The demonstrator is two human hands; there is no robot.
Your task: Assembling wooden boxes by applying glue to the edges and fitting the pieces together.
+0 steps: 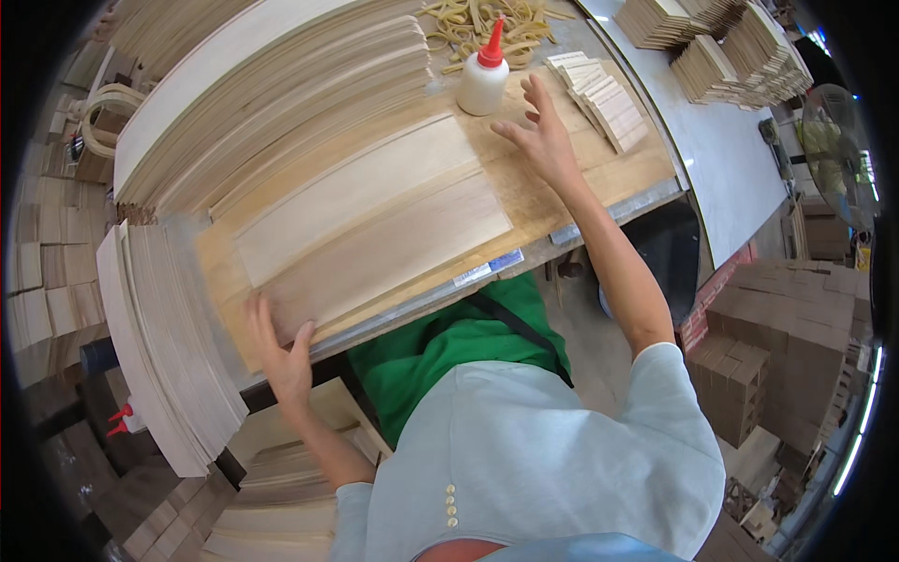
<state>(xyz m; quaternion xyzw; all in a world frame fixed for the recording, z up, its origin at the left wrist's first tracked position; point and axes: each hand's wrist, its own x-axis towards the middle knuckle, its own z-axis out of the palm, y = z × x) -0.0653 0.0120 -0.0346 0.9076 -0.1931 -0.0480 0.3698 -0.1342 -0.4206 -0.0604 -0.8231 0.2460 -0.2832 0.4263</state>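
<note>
Two long thin pale wood sheets lie along the tan work board in front of me, a near sheet [403, 239] and a far sheet [361, 181]. At the left end of the near one is my left hand [278, 354], fingers and thumb apart; whether it touches the edge I cannot tell. Raised over the board's right part, my right hand [543, 140] is open and holds nothing. Closest to its fingers stands a white squeeze bottle [482, 89] with a red pointed nozzle. Small thin wood pieces [604, 103] lie overlapping to the right of that hand.
Tall stacks of wood sheets [281, 94] stand behind the work board [524, 192]; another stack [164, 337] is on the left. Rubber bands [459, 33] lie heaped at the back. More wood stacks [740, 61] rest on a grey table [730, 159] at right, near a fan [833, 150].
</note>
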